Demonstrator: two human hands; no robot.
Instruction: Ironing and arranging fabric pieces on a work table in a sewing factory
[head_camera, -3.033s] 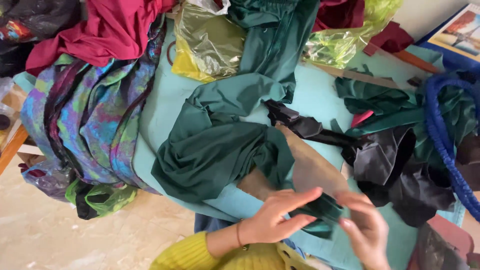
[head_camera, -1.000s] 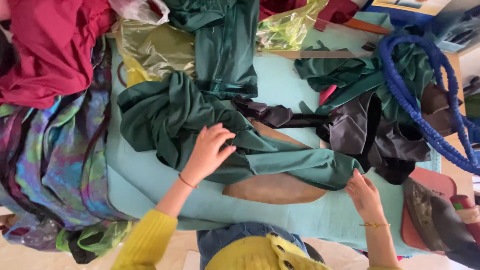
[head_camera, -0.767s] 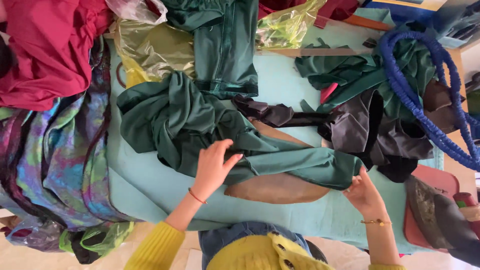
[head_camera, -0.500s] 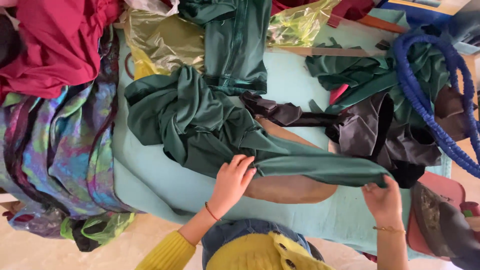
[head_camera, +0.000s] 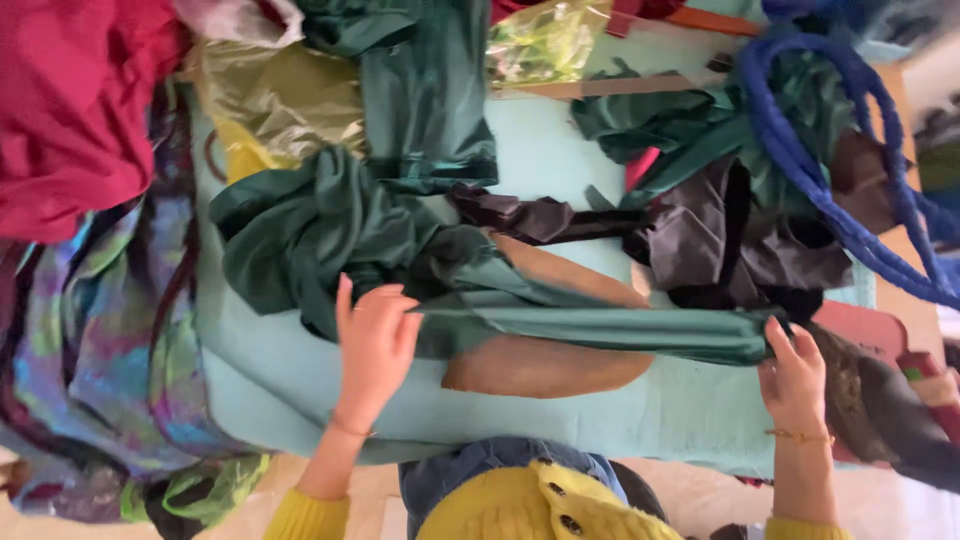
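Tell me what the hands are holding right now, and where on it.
The dark green fabric strip: right hand pinches its far end; left hand presses flat near the bunched end.

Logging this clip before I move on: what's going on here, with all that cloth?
A person in a yellow sweater is stretching a dark green cloth across a pale teal table. The left hand presses it near the bunched end, and the right hand pinches the far end, so the strip lies pulled out over a brown piece. Red cloth, black cloth and a blue rope lie around.
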